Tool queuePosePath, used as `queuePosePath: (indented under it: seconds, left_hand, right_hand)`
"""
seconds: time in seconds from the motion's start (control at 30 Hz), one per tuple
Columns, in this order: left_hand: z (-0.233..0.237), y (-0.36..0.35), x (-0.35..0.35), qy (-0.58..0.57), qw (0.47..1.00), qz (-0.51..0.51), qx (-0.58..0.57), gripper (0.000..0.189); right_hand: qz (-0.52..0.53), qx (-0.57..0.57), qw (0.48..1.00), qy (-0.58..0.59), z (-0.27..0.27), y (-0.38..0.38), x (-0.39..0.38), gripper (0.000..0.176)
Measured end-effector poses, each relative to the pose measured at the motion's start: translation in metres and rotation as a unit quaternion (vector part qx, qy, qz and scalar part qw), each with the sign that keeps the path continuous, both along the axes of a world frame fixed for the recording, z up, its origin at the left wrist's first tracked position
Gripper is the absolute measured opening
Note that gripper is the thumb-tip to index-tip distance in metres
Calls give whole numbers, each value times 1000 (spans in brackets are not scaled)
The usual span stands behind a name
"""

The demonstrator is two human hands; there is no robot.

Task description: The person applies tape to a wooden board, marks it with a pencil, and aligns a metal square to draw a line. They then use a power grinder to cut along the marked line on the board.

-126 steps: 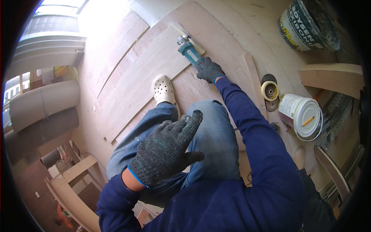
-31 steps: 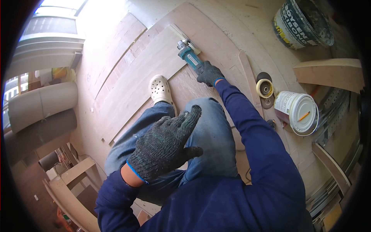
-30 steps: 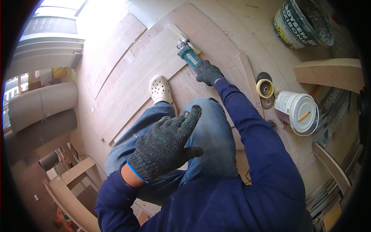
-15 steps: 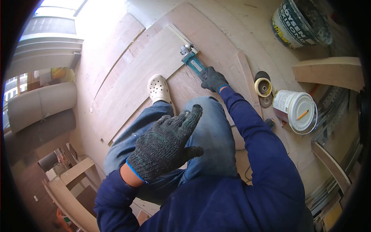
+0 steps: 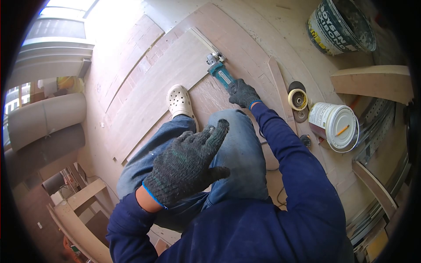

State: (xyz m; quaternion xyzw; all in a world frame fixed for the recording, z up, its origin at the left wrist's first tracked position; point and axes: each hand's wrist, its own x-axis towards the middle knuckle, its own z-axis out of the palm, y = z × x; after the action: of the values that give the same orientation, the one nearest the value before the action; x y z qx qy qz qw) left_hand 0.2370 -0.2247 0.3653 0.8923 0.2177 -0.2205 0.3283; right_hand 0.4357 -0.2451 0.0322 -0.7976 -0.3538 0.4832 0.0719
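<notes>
My right hand point(image 5: 244, 94), in a dark knit glove, is wrapped round the body of a teal angle grinder point(image 5: 222, 75). The grinder's metal head is at the end edge of a long pale board point(image 5: 160, 79), beside a narrow strip point(image 5: 204, 38) along that edge. My left hand point(image 5: 186, 164), gloved the same way, hovers over my lap with thumb and forefinger stretched out and nothing in it. My foot in a cream clog point(image 5: 179, 101) rests on the board's near edge.
Right of the grinder lie a wooden strip point(image 5: 281, 90), grinding discs with a tape-like yellow ring point(image 5: 298, 99), and a lidded white pail point(image 5: 340, 127) with a pencil on top. A larger bucket point(image 5: 335, 28) stands beyond. Rolled sheets point(image 5: 48, 118) are at left; a cord runs near my knee.
The grinder and my right hand have shifted very slightly toward me and to the right. My left hand stays nearly where it was.
</notes>
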Motion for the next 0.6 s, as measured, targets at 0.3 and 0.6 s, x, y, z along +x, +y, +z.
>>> queuePosePath:
  seconds: [0.3,0.6]
  left_hand:
    - [-2,1,-1,-4,1000,4,-11,85]
    - [-1,-2,1,-4,1000,4,-7,86]
  right_hand:
    - [-3,30,999,20,-1,43,2,80]
    - [-1,27,1000,-10,-2,47,-1,74]
